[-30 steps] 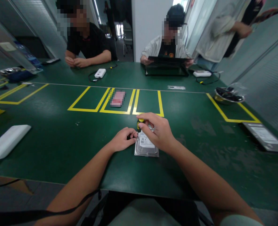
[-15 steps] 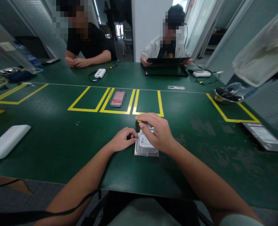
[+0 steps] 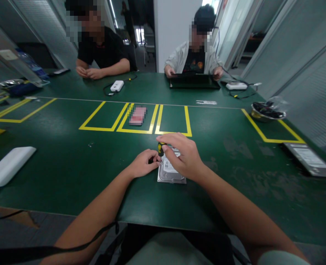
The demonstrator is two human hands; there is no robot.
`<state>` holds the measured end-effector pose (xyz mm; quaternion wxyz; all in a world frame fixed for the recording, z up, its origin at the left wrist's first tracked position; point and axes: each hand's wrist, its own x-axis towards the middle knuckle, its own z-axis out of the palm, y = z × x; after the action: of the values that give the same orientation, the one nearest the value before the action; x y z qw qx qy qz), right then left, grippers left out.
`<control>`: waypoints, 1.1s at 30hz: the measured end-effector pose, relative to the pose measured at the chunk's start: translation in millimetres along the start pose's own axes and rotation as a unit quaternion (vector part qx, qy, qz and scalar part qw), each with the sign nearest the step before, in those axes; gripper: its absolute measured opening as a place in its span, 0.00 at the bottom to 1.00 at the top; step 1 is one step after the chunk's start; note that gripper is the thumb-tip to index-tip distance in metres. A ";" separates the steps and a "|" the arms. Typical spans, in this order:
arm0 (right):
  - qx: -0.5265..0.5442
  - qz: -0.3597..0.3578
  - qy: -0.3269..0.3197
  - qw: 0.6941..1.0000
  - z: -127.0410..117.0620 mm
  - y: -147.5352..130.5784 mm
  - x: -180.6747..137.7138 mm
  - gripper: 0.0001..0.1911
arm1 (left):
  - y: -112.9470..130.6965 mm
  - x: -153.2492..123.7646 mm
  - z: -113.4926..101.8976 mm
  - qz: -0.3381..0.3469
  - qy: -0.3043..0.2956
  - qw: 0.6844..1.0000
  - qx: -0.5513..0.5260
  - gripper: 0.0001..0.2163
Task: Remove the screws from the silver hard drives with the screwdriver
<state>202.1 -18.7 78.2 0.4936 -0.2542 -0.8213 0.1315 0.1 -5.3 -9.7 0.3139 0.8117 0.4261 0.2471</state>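
A silver hard drive (image 3: 172,178) with a white label lies flat on the green table in front of me, partly covered by my right hand (image 3: 186,156). That hand is closed around the short black-and-yellow handle of a screwdriver (image 3: 160,148), held upright over the drive's left edge. The screwdriver's tip is hard to make out. My left hand (image 3: 144,163) rests at the drive's left side, with thumb and fingers pinched together close to the tip. Whatever lies between those fingertips is hidden.
Another drive (image 3: 310,160) lies at the right, below a metal bowl (image 3: 268,112) of dark items. A white box-like device (image 3: 10,165) is at the left. A pink pack (image 3: 138,116) lies inside yellow tape. Two people sit opposite, one holding a dark panel (image 3: 194,81).
The screwdriver handle has turned in my right hand, showing more yellow. My left hand stays put. Across the table, the dark panel has tilted lower, and the sleeved arm at right has gone.
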 end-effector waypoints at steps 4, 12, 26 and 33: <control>-0.013 0.008 0.016 1.000 2.1 2.4 -1.1 0.10 | -1.8 -0.3 1.4 -0.013 -0.002 1.000 -0.002 0.04; -0.019 -0.002 0.014 1.000 0.1 2.7 -0.3 0.09 | -2.3 -0.6 1.3 -0.011 -0.001 1.000 -0.005 0.04; -0.011 0.007 -0.003 1.000 -0.9 4.0 -1.0 0.08 | -1.5 -1.2 1.7 -0.024 0.003 1.000 -0.012 0.04; -0.016 -0.007 -0.018 1.000 -1.8 0.4 0.0 0.14 | 0.2 -0.6 0.0 -0.010 -0.001 1.000 -0.017 0.03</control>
<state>203.8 -18.4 78.9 0.4754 -0.2535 -0.8339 0.1198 -0.1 -5.9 -9.7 0.3302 0.8024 0.4295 0.2502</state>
